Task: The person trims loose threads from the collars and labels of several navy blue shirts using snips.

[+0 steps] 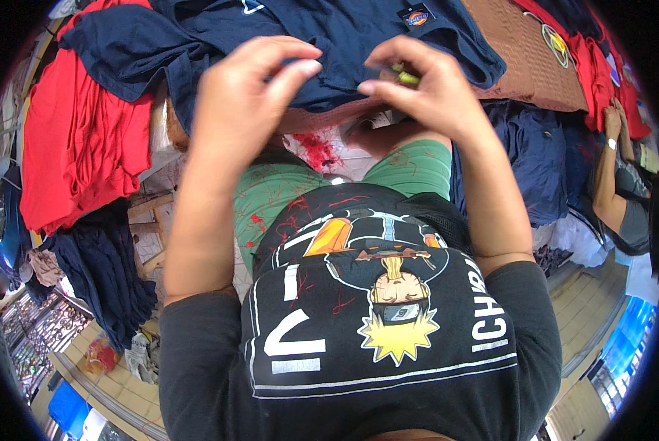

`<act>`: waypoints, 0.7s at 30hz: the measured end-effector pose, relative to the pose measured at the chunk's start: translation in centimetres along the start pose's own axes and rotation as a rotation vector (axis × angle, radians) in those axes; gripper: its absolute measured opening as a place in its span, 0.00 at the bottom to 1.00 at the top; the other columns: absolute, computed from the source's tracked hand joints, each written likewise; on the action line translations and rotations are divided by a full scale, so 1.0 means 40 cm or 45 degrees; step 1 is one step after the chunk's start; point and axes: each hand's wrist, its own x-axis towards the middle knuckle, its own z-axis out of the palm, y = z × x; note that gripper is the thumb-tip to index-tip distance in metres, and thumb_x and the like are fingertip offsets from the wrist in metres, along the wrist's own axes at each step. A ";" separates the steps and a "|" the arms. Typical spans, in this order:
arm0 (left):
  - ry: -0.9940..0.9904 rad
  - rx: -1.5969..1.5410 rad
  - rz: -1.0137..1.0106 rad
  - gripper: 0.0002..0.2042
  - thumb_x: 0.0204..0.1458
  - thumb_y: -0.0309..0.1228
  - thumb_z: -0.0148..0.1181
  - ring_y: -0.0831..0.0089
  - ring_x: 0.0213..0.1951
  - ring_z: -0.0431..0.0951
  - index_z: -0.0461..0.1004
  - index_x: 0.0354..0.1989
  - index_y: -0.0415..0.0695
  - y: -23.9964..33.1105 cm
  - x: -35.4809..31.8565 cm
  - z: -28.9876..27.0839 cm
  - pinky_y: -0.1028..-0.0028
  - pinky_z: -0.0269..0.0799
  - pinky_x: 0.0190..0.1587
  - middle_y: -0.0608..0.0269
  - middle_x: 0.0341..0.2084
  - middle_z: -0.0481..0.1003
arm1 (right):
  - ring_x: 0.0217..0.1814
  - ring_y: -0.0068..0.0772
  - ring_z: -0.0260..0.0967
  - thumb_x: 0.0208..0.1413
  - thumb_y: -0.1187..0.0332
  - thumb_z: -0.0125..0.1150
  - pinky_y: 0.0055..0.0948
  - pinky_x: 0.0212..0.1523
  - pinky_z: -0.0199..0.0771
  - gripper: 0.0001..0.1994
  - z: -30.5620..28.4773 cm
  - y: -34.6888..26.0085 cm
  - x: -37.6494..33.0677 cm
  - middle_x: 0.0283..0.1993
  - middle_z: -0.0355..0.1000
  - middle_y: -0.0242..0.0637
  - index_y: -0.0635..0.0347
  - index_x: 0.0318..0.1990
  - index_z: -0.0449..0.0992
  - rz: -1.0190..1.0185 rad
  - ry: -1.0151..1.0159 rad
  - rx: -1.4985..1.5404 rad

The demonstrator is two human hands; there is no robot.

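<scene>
A navy garment (337, 26) lies spread over the table in front of me, with a dark tag (416, 16) near its right side. Above its near edge is my left hand (248, 84), fingers curled and the thumb a little apart from them. I see nothing held in it. My right hand (428, 84) faces it across a gap. Tucked in its curled fingers is a small yellow-green tool (406, 77), mostly hidden, so its kind does not show. Both hands are slightly blurred.
A brown textured cloth (528, 59) covers the table under the garment. Red garments (87, 140) are heaped at the left, and navy garments (524, 154) at the right. Another person's hands (614, 117) touch red cloth at the far right. Red thread scraps (316, 151) lie below the table edge.
</scene>
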 end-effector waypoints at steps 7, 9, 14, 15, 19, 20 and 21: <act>0.147 0.439 0.169 0.07 0.45 0.29 0.67 0.66 0.40 0.80 0.79 0.33 0.42 -0.122 -0.035 0.135 0.71 0.74 0.43 0.60 0.39 0.79 | 0.32 0.45 0.73 0.45 0.61 0.69 0.37 0.34 0.70 0.14 0.074 0.069 -0.021 0.30 0.74 0.43 0.56 0.37 0.77 0.091 -0.080 -0.128; -0.023 0.074 -0.044 0.04 0.48 0.26 0.65 0.69 0.42 0.79 0.77 0.30 0.40 -0.130 -0.028 0.095 0.73 0.73 0.46 0.57 0.42 0.79 | 0.32 0.46 0.73 0.45 0.62 0.69 0.38 0.34 0.70 0.13 0.076 0.073 -0.021 0.30 0.74 0.43 0.56 0.37 0.77 0.102 -0.071 -0.099; -0.444 -0.691 0.147 0.20 0.57 0.43 0.54 0.69 0.37 0.75 0.73 0.21 0.39 -0.135 -0.024 -0.103 0.71 0.69 0.43 0.52 0.35 0.77 | 0.33 0.46 0.72 0.45 0.63 0.68 0.37 0.34 0.71 0.13 0.076 0.093 -0.025 0.30 0.74 0.44 0.57 0.37 0.77 0.033 -0.049 -0.014; -0.552 -0.948 0.210 0.26 0.59 0.50 0.50 0.69 0.35 0.74 0.71 0.19 0.39 -0.142 -0.024 -0.138 0.71 0.69 0.41 0.51 0.32 0.76 | 0.33 0.46 0.73 0.46 0.64 0.68 0.37 0.35 0.71 0.12 0.074 0.090 -0.027 0.30 0.74 0.44 0.57 0.37 0.77 0.076 -0.068 -0.009; -0.334 -0.740 0.108 0.22 0.60 0.46 0.51 0.71 0.35 0.75 0.74 0.24 0.38 -0.094 -0.020 -0.149 0.74 0.69 0.41 0.54 0.32 0.76 | 0.34 0.46 0.73 0.46 0.65 0.67 0.37 0.36 0.71 0.12 0.069 0.080 -0.023 0.31 0.75 0.44 0.57 0.37 0.77 0.103 -0.102 -0.008; -0.227 -0.588 0.063 0.19 0.59 0.42 0.53 0.72 0.36 0.75 0.76 0.27 0.37 -0.075 -0.015 -0.114 0.75 0.69 0.41 0.56 0.33 0.77 | 0.34 0.46 0.73 0.46 0.65 0.67 0.37 0.36 0.71 0.12 0.069 0.081 -0.022 0.31 0.75 0.44 0.57 0.38 0.77 0.081 -0.097 -0.021; -0.121 -0.435 0.017 0.15 0.59 0.37 0.56 0.74 0.37 0.75 0.77 0.30 0.36 -0.062 -0.011 -0.087 0.76 0.69 0.42 0.58 0.34 0.77 | 0.34 0.46 0.73 0.46 0.65 0.67 0.36 0.36 0.71 0.12 0.070 0.079 -0.020 0.31 0.75 0.44 0.57 0.38 0.77 0.097 -0.112 -0.015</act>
